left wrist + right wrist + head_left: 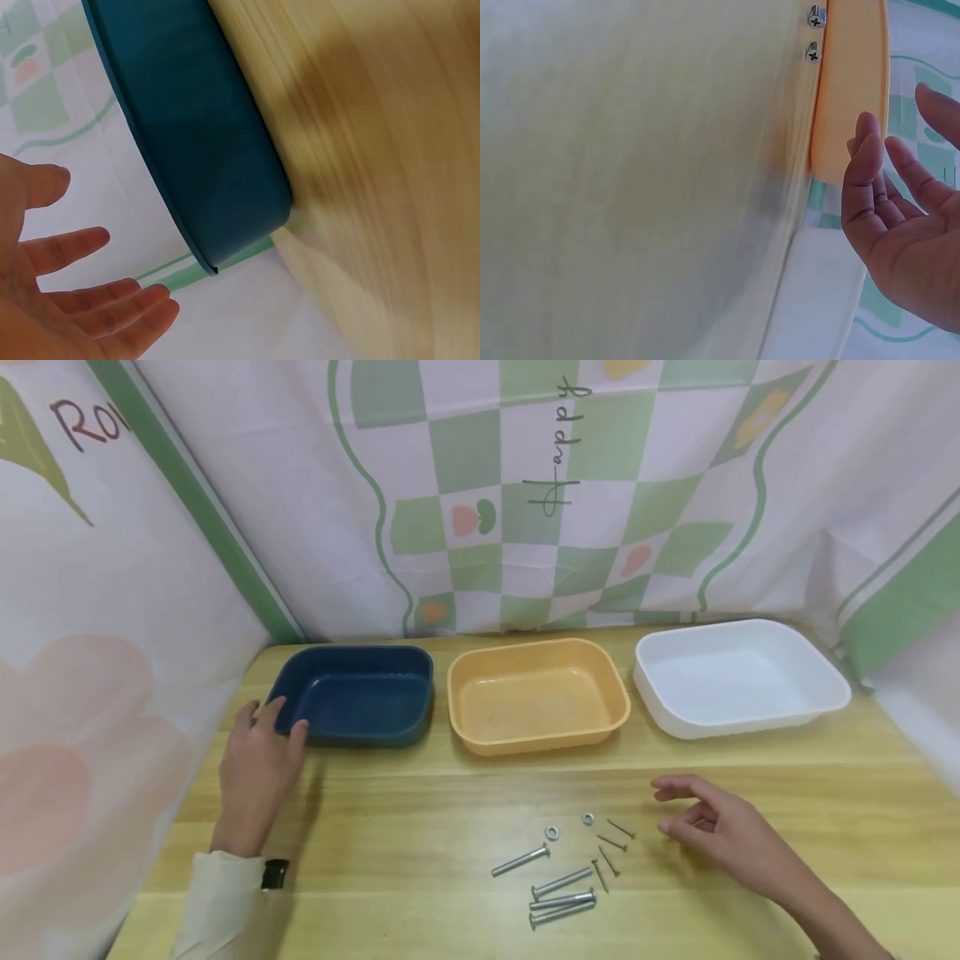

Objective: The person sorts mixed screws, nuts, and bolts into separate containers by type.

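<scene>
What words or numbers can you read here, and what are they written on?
"Happy": sideways, on the back cloth.
"Ro", then part of another letter: on the left cloth, cut off by a fold.
Cloth writing at the wrist views' edges: too cut off to read.
Blue tray, yellow tray, white tray: none that I can see.
Bolts, black wristband: too small to tell.
No numbers readable.

homelike nook: printed cloth (465, 460) around a wooden table (405, 810).
</scene>
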The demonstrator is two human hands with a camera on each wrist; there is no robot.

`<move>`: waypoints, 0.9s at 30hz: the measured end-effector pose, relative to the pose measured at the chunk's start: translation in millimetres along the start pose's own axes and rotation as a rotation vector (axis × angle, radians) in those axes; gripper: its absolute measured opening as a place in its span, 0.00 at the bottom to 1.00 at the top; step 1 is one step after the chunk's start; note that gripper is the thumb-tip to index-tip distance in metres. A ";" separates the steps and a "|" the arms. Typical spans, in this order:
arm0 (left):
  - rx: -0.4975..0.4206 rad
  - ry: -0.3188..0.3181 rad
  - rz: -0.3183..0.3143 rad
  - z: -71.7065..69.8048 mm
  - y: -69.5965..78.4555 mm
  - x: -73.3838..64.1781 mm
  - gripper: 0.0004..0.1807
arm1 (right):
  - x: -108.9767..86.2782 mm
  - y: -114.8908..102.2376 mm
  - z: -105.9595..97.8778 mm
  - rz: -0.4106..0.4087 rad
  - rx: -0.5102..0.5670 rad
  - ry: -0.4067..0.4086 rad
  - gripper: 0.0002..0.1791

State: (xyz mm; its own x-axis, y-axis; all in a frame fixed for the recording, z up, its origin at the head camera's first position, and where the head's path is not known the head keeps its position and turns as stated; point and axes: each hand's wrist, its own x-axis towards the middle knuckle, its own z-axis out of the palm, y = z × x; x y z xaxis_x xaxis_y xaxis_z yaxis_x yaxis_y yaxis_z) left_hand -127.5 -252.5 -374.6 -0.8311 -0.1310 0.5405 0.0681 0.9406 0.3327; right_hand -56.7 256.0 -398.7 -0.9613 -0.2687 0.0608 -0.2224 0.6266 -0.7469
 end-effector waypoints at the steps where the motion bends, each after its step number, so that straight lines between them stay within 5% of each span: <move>1: 0.000 -0.009 -0.011 -0.1 -1.2 0.7 0.24 | 0.0 1.0 -0.7 0.002 0.017 -0.004 0.24; 11: -0.021 -0.106 -0.111 4.7 -8.4 7.2 0.22 | -4.9 10.8 -8.8 0.004 0.090 -0.030 0.24; 20: -0.022 -0.248 -0.178 0.8 -16.4 10.3 0.23 | -5.8 26.5 -14.1 0.093 0.260 -0.106 0.26; 27: -0.029 -0.315 -0.172 1.9 -21.1 11.9 0.24 | -6.1 29.3 -11.6 0.167 0.256 -0.133 0.27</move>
State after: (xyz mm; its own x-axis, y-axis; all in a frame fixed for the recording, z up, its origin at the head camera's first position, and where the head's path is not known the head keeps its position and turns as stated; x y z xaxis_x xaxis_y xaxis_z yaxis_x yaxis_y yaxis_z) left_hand -139.9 -273.3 -376.7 -0.9608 -0.1793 0.2117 -0.0755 0.9033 0.4224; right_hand -59.2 284.5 -413.2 -0.9476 -0.2818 -0.1507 0.0006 0.4699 -0.8827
